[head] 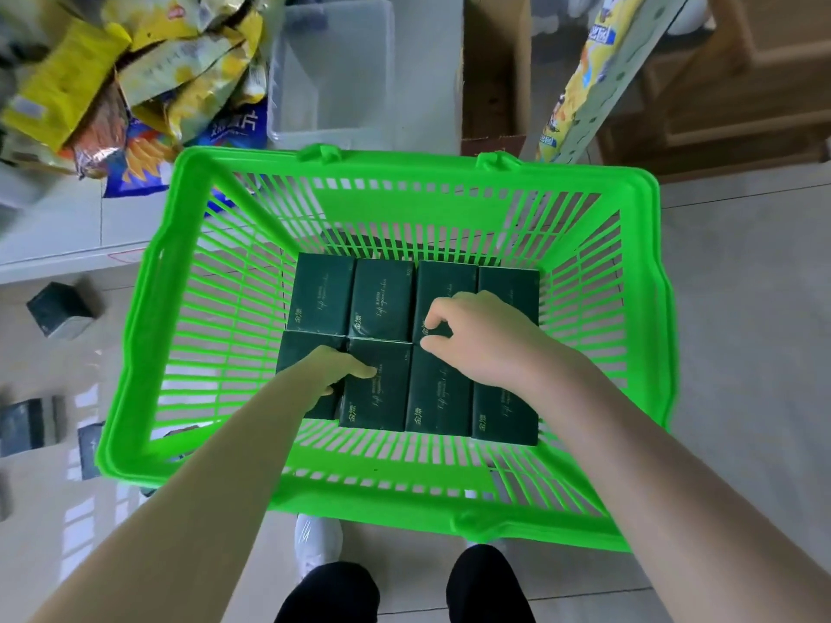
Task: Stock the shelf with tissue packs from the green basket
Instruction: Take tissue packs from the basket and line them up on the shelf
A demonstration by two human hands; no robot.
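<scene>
The green basket [148, 335] stands on the floor below me, holding several dark green tissue packs [382, 299] laid flat in two rows. My left hand [335, 368] reaches into the basket and grips the near-left pack [297, 353], fingers down its far edge and thumb on top of the neighbouring pack. My right hand [476, 335] rests on the far row, its thumb and fingers pinching the near edge of a pack [443, 285]. The shelf edge [58, 245] runs along the left.
Snack bags [135, 74] are piled on the shelf at the upper left. A clear plastic bin [332, 69] and a cardboard box [494, 69] stand beyond the basket. Dark packs [60, 310] sit lower left. My shoes and legs [319, 546] are just behind the basket.
</scene>
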